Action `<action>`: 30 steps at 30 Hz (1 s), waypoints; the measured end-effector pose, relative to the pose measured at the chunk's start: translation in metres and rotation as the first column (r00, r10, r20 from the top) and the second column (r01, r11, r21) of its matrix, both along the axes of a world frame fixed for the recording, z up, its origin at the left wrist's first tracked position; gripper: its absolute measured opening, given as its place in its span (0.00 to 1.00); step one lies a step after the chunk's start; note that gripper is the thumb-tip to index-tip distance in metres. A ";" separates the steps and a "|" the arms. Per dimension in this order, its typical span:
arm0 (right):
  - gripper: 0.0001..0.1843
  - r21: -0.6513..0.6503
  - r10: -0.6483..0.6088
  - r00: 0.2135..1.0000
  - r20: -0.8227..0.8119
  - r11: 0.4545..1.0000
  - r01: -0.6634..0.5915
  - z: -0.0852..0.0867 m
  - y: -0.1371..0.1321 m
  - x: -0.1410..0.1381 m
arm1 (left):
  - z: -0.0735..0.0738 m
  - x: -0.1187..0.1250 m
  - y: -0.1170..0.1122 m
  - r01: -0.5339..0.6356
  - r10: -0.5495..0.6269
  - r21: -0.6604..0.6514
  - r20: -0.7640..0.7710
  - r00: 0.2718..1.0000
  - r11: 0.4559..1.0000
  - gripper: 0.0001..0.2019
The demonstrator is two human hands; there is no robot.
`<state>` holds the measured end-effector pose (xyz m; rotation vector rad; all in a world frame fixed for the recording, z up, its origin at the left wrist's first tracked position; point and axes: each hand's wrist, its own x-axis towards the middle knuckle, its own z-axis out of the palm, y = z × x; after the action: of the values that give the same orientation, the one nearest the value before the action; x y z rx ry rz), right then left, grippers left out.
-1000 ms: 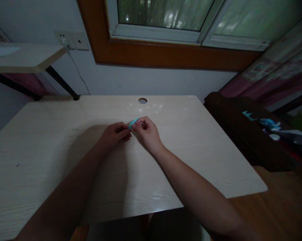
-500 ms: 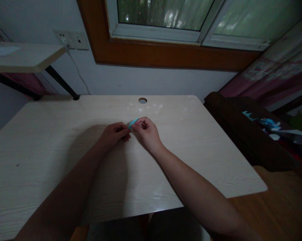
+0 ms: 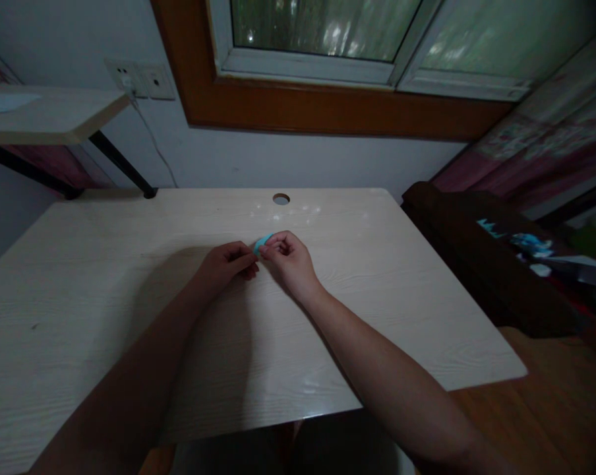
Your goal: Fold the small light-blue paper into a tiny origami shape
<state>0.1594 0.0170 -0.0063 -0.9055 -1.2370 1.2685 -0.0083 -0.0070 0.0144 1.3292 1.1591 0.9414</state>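
Observation:
A small turquoise piece [image 3: 262, 242], thin and curved like a strip or folded paper, is held between my two hands just above the middle of the desk [image 3: 357, 310]. My right hand [image 3: 291, 259] is closed on it, thumb and fingers pinching its right side. My left hand [image 3: 227, 262] is closed too, its thumb and fingertips pinched at the lower left end of the piece. Fingers cover part of it, so its full shape and exact kind cannot be made out.
A round cable hole [image 3: 281, 198] lies near the desk's back edge. At back left, a raised shelf [image 3: 80, 119] stands on black legs. A white cable [image 3: 152, 135] runs from the wall socket [image 3: 138, 79]. Right of the desk, a dark brown piece of furniture [image 3: 451, 264] bears assorted items.

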 end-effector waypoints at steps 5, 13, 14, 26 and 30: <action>0.13 -0.022 -0.021 1.000 -0.022 1.000 0.020 0.003 0.000 0.000 | -0.001 0.000 -0.001 -0.024 0.024 0.017 -0.008 1.000 1.000 0.12; 0.12 -0.018 -0.028 0.999 -0.037 0.999 0.027 0.005 -0.002 0.000 | -0.001 -0.001 -0.001 -0.019 0.021 0.055 -0.026 0.999 0.998 0.12; 0.12 -0.020 -0.026 0.999 -0.038 0.999 0.025 0.005 -0.002 0.000 | -0.002 -0.001 -0.001 -0.015 0.016 0.059 -0.019 1.000 0.998 0.12; 0.10 0.026 0.085 0.995 -0.053 0.996 -0.084 0.000 -0.001 0.000 | -0.001 -0.001 0.000 -0.034 0.033 0.047 0.031 0.999 0.998 0.13; 0.09 0.058 0.101 0.992 -0.071 0.994 -0.097 -0.002 0.000 0.001 | -0.002 -0.001 0.000 -0.027 0.025 0.029 0.070 0.997 0.999 0.12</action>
<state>0.1606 0.0173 -0.0087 -0.7595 -1.2648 1.3281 -0.0097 -0.0070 0.0128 1.2983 1.1149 1.0198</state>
